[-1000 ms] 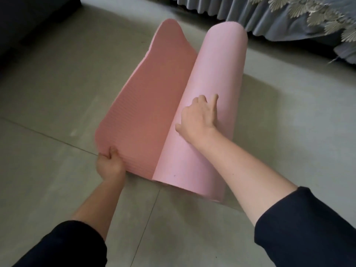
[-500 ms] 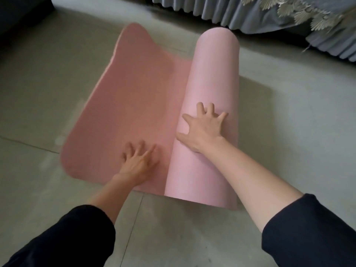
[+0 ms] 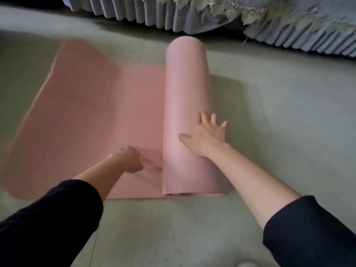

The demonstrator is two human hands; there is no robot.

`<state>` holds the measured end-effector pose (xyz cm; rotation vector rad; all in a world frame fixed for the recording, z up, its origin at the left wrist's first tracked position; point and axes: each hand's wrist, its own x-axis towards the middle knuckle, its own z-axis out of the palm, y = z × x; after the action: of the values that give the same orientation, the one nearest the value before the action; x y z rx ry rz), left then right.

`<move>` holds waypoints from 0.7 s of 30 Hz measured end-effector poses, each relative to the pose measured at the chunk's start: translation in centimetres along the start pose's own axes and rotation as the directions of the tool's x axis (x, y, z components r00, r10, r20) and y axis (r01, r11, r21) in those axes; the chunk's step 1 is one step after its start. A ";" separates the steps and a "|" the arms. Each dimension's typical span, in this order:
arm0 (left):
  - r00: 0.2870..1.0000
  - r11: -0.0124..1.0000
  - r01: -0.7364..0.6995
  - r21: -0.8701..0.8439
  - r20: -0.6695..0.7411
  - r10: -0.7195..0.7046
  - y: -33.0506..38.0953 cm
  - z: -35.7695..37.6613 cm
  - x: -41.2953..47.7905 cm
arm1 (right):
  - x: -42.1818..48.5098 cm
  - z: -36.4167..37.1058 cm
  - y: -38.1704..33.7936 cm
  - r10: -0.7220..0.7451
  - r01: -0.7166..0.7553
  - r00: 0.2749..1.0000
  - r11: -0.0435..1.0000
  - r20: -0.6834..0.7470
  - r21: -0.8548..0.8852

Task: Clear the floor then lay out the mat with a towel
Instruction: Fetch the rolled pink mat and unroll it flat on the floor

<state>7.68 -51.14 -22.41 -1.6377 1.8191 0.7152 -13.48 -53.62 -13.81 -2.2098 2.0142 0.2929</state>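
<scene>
Now the pink mat [image 3: 92,120] lies half unrolled on the tiled floor [image 3: 279,116]. Its roll [image 3: 185,93] lies at twelve o'clock under the flat, spread right hand [image 3: 207,138]. At nine o'clock, the blurred left hand [image 3: 128,159] touches the flat part; its opening is unclear.

Matt pink foam mat [image 3: 92,116]; smooth grey floor tiles [image 3: 289,116].

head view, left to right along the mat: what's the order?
Unrolled part of the pink mat → left hand flat on it → rolled part → right hand on the roll → bare floor.
</scene>
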 end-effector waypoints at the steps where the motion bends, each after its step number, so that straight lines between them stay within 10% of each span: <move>1: 0.997 0.996 -0.065 -0.054 -0.035 0.063 1.7 -0.3 -0.1 | -0.1 0.1 1.2 0.065 -0.066 0.997 0.998 0.040 0.018; 7: 0.962 0.893 -0.271 -0.359 -0.081 0.259 10.6 -2.2 -1.7 | -2.3 0.7 10.7 0.208 -0.202 0.975 0.976 -0.073 0.087; 13: 0.887 0.819 -0.462 -0.341 -0.192 0.421 16.4 -5.2 -2.3 | -2.6 2.1 13.7 -0.048 0.140 0.977 0.880 -0.208 0.454; 21: 0.919 0.854 -0.395 -0.338 -0.151 0.365 24.4 -6.6 0.8 | -1.9 3.1 24.1 0.456 -0.367 0.851 0.871 -0.260 0.325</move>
<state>-17.11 -53.99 -18.33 -1.5524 2.2056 1.2397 -37.79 -53.39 -15.64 -1.7317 2.5279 -0.3197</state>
